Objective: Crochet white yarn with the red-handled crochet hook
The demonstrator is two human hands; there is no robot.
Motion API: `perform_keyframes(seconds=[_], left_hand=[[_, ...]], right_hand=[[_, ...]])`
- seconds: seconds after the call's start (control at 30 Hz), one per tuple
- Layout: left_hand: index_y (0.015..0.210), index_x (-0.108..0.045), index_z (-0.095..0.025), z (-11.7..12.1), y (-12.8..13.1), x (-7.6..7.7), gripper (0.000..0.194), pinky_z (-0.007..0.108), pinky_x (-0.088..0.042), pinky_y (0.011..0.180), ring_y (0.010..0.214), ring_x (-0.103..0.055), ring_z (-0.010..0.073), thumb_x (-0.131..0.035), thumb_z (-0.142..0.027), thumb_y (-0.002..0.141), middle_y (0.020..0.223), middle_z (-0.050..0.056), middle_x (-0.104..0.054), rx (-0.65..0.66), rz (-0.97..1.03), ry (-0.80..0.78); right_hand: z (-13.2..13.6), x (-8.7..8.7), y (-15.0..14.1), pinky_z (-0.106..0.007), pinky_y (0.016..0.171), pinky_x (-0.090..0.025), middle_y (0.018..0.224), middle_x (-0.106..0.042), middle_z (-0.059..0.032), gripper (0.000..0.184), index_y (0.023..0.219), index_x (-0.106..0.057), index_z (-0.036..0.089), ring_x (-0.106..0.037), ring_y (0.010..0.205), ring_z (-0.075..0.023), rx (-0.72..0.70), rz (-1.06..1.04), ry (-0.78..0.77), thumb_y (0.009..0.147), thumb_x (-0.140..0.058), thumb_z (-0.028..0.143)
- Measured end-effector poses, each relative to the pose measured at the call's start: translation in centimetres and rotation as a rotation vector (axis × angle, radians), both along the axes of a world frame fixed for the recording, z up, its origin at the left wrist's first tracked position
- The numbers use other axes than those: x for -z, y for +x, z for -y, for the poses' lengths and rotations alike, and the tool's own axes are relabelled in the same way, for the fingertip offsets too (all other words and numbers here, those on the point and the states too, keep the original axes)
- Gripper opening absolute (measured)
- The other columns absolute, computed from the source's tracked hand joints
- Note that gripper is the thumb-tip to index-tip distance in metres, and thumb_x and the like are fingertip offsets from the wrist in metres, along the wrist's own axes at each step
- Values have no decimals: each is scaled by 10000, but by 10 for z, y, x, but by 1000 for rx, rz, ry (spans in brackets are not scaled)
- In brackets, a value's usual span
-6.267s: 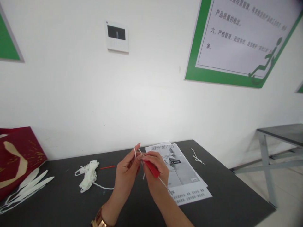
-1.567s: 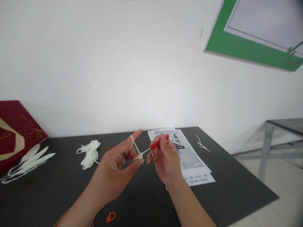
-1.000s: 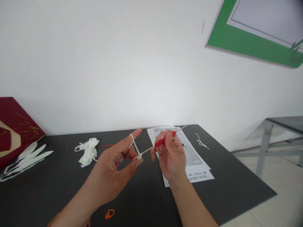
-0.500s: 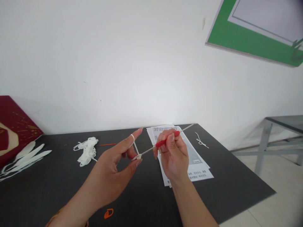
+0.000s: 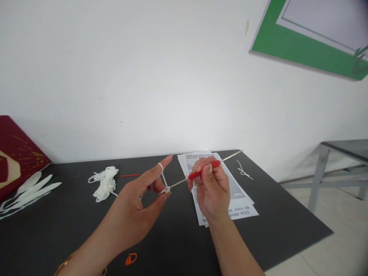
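Note:
Between the thumb and fingers of my left hand (image 5: 138,207) a small piece of white crochet work (image 5: 167,189) is pinched. White yarn (image 5: 163,175) loops round my raised left index finger and runs down to that piece. My right hand (image 5: 211,188) grips the red handle of a crochet hook (image 5: 195,175) like a pencil. The hook's thin metal shaft points left and meets the white piece at my left fingertips; its other metal end sticks out to the upper right. The exact stitch at the hook's tip is too small to make out.
Left on the black table (image 5: 178,245) lie a white yarn bundle (image 5: 105,184), a red needle (image 5: 129,175) and white leaf-shaped pieces (image 5: 36,191). An orange stitch marker (image 5: 131,259) lies in front. Printed sheets (image 5: 238,207) and a yarn scrap (image 5: 243,170) are at right.
The hook has slid slightly to the left through the white piece, its shaft reaching a little past it. Both hands keep nearly the same pose, and the view has shifted slightly.

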State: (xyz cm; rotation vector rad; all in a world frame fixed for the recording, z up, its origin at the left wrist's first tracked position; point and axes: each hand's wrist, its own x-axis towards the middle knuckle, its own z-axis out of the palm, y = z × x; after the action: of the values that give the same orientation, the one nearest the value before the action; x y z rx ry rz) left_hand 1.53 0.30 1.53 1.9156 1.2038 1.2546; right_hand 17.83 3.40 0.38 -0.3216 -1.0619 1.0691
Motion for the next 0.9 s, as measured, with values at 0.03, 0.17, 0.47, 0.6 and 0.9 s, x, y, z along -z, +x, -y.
perform_keyframes(seconds=[0.03,0.17,0.47,0.6,0.9], left_hand=[[1393,-422,-352,0,0,0,607,324,-454,873,674,-526,119,-587,-232,821,707,-53,-476,2,-1,3],[1402,-406,-349,-1,-1,0,616,317,-466,830,662,-523,120,-580,-220,826,704,-53,-481,11,-29,3],[1405,-412,-277,-1,-1,-1,598,298,-449,737,656,-494,134,-560,-225,828,701,-47,-459,-31,-54,-45],[1390,-442,-216,-4,-3,-5,612,298,-432,694,631,-474,144,-593,-238,797,668,-48,-460,-86,5,-114],[1413,-392,-226,-5,7,-9,743,240,-393,610,597,-468,106,-698,-287,738,615,-77,-513,-176,516,-302]], right_hand=[[0,0,0,-205,432,-377,676,-547,26,187,791,-606,190,-478,531,-86,4,11,2,926,-533,296],[2,1,1,-225,448,-379,687,-551,23,174,806,-603,198,-482,530,-94,38,57,27,925,-532,304],[12,2,-1,-277,519,-376,701,-553,1,141,841,-629,212,-496,601,-132,207,251,203,920,-534,281],[16,5,-3,-302,549,-405,735,-594,-31,127,896,-655,198,-539,639,-155,280,346,300,910,-533,230],[15,15,-8,-328,573,-503,816,-675,-73,281,1022,-671,211,-619,695,-188,370,534,456,808,-584,51]])
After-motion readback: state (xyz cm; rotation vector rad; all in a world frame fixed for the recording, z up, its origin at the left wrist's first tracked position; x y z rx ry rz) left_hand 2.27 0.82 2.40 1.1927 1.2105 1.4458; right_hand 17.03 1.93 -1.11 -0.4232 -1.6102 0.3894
